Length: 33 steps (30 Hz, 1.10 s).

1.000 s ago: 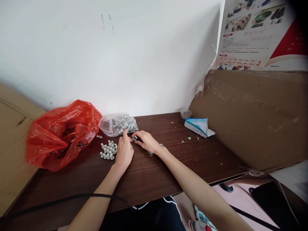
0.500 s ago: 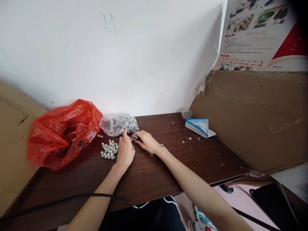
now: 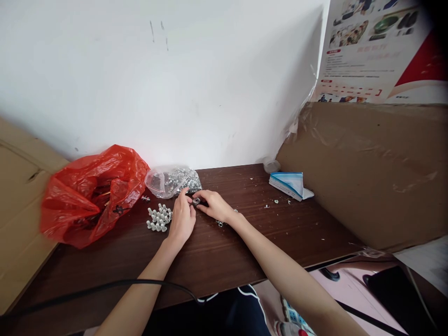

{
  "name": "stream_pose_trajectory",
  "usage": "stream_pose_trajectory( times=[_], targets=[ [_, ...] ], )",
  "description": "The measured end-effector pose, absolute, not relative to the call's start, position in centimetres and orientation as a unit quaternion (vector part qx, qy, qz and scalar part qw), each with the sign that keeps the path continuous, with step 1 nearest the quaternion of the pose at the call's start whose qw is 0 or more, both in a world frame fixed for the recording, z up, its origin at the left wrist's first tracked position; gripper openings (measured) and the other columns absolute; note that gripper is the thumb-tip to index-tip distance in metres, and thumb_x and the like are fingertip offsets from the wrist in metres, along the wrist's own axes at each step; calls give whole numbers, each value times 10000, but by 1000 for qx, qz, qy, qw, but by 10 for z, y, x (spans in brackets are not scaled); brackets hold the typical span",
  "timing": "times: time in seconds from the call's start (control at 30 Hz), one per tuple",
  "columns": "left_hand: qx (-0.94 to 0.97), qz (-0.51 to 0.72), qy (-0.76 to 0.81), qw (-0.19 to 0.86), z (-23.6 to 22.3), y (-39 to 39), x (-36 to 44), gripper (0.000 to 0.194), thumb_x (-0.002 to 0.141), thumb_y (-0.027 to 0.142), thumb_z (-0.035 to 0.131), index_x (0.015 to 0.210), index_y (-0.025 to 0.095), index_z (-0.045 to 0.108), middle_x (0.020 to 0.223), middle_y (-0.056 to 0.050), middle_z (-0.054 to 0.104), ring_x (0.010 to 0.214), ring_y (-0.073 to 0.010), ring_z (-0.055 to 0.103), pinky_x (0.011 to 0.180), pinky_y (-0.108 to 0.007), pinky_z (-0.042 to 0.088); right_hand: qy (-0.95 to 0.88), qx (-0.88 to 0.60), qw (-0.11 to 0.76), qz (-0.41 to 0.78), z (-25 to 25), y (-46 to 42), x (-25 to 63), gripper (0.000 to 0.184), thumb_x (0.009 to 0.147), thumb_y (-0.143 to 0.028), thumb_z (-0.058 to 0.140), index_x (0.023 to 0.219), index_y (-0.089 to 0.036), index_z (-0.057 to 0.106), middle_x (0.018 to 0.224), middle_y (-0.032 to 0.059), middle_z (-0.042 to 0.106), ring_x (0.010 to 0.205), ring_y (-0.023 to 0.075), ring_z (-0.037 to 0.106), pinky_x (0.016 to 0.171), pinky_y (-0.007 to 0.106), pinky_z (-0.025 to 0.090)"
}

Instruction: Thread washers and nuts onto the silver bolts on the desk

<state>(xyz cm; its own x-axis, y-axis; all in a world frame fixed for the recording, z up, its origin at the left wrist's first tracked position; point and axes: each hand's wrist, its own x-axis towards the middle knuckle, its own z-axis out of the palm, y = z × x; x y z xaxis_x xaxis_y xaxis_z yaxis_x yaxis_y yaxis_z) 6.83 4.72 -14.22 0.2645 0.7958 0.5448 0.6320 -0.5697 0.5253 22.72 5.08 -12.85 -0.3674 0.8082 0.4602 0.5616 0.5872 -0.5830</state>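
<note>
My right hand (image 3: 213, 205) pinches a small round metal nut (image 3: 196, 201) between thumb and fingertips. Close against its left side is my left hand (image 3: 182, 215), fingers bent together. Something small and dark shows at its fingertips, but I cannot make out what. Left of that hand, several pale metal bolts (image 3: 159, 218) stand grouped on the table. Just behind both hands lies a clear plastic bag (image 3: 175, 181) full of small shiny metal parts. Another loose nut (image 3: 220, 224) rests beside my right wrist, with one more partly hidden behind it.
A red plastic bag (image 3: 94, 196) sits open at the left of the brown table (image 3: 210, 261). Toward the back right are a blue and white packet (image 3: 289, 184) and scattered scraps. Cardboard (image 3: 364, 172) bounds the right side; a black cable (image 3: 105, 285) crosses in front.
Both hands stay in nearly the same place. The left index finger has bent down toward the nut, and the right hand has shifted slightly.
</note>
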Motion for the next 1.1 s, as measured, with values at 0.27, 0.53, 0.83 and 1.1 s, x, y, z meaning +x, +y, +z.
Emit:
stream_pose_trajectory(
  times=[0.27, 0.53, 0.83, 1.1],
  targets=[
    [788, 409, 447, 108, -144, 48, 68, 617, 764, -8, 445, 1336, 161, 287, 948, -65, 550, 866, -186, 570, 878, -396, 481, -803, -422, 387, 166, -128, 51, 228, 194, 822, -102, 579, 999, -166, 625, 996, 53, 670, 835, 165, 617, 778, 274, 472],
    [790, 407, 445, 114, -144, 49, 68, 598, 773, 6, 448, 1330, 156, 290, 924, -59, 548, 844, -181, 573, 863, -395, 490, -793, -439, 382, 181, -127, 50, 228, 153, 814, -118, 616, 953, -176, 639, 925, 33, 688, 825, 165, 632, 777, 272, 467],
    [792, 411, 436, 118, -141, 48, 69, 581, 774, 5, 445, 1316, 168, 313, 947, -56, 545, 851, -177, 567, 860, -383, 491, -802, -427, 378, 179, -121, 47, 229, 229, 764, -97, 639, 982, -169, 635, 905, 30, 679, 805, 158, 621, 757, 261, 467],
    [793, 419, 423, 129, -143, 50, 69, 575, 780, 1, 443, 1316, 169, 320, 952, -56, 551, 870, -168, 568, 874, -374, 495, -796, -438, 372, 192, -116, 44, 231, 172, 809, -80, 588, 944, -164, 654, 885, 33, 695, 779, 151, 638, 730, 248, 469]
  ],
)
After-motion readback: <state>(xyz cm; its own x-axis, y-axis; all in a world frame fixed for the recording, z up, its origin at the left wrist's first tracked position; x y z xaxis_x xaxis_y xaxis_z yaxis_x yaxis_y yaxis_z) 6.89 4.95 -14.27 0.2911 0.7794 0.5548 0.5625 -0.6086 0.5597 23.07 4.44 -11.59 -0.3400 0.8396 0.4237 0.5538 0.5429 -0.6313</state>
